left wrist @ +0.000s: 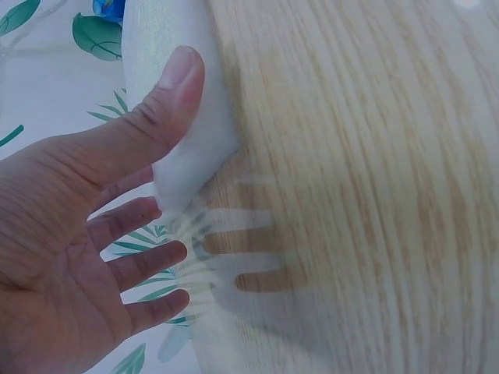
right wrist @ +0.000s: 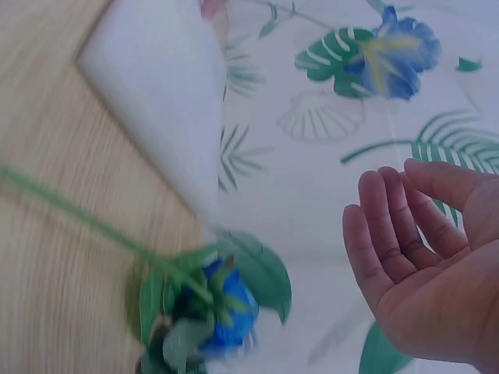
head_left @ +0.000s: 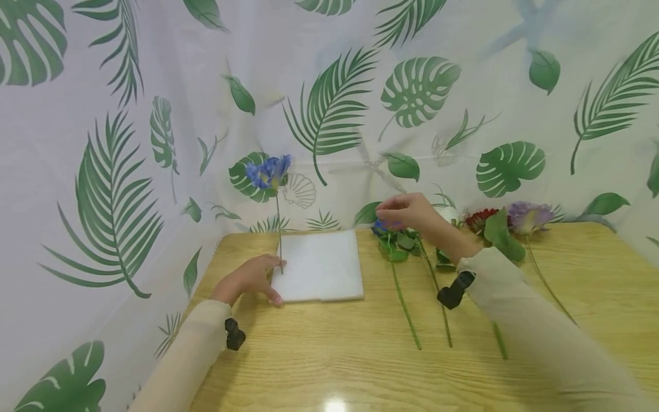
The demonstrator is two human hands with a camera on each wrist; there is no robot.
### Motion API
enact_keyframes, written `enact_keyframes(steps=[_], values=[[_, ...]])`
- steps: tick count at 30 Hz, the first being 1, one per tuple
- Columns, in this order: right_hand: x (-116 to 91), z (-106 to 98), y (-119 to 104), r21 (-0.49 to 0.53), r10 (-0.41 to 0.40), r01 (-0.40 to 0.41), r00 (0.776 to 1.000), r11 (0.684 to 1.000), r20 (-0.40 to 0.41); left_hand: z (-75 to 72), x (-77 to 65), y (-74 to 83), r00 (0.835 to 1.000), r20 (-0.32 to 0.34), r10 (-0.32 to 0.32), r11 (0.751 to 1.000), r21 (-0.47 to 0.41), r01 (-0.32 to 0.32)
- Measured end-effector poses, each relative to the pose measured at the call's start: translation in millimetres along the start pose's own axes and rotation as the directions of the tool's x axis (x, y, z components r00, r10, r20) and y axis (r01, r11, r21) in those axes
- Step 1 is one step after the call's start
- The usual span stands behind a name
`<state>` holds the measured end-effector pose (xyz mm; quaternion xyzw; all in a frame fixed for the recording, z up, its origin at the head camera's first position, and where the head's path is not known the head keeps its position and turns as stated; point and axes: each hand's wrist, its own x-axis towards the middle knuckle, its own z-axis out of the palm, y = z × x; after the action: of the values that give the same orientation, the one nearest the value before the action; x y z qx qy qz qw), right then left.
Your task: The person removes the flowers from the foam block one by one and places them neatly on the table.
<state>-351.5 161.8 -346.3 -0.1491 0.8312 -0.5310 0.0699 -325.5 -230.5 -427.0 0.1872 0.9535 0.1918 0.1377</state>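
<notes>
A white foam block (head_left: 324,269) lies flat on the wooden table, with a blue flower (head_left: 269,173) standing upright on a thin stem at its left side. At the block's left edge is my left hand (head_left: 252,276), fingers spread; in the left wrist view its thumb (left wrist: 183,86) lies against the foam (left wrist: 175,35). My right hand (head_left: 412,214) hovers above a blue rose (head_left: 380,227) that lies right of the block. In the right wrist view the fingers (right wrist: 374,226) are loosely bent and hold nothing, apart from the rose (right wrist: 230,312).
Right of the block, several stemmed flowers lie on the table (head_left: 334,349), heads toward the back. Among them are a red flower (head_left: 480,220), a pale purple flower (head_left: 530,217) and a white one (head_left: 447,213), partly behind my right arm. A leaf-print curtain (head_left: 350,166) hangs behind.
</notes>
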Motion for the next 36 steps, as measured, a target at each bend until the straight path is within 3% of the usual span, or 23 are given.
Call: enact_keyframes(steps=[13,20,36], values=[[30.9,97.1,-19.8,0.217,-0.063,0.041,0.993,0.975,0.096,0.7,1.7,-4.1,1.000,-0.002,-0.014,1.000,0.017,0.014],[41.4,136.8,-21.8,0.225,-0.066,0.031,0.987,0.974,0.149,1.2,1.9,-4.0,1.000,-0.003,-0.015,1.000,0.011,0.016],[52.0,186.4,-19.7,0.216,-0.013,-0.036,0.976,0.976,0.217,-1.6,3.1,-1.8,1.000,-0.003,-0.022,0.999,0.028,0.022]])
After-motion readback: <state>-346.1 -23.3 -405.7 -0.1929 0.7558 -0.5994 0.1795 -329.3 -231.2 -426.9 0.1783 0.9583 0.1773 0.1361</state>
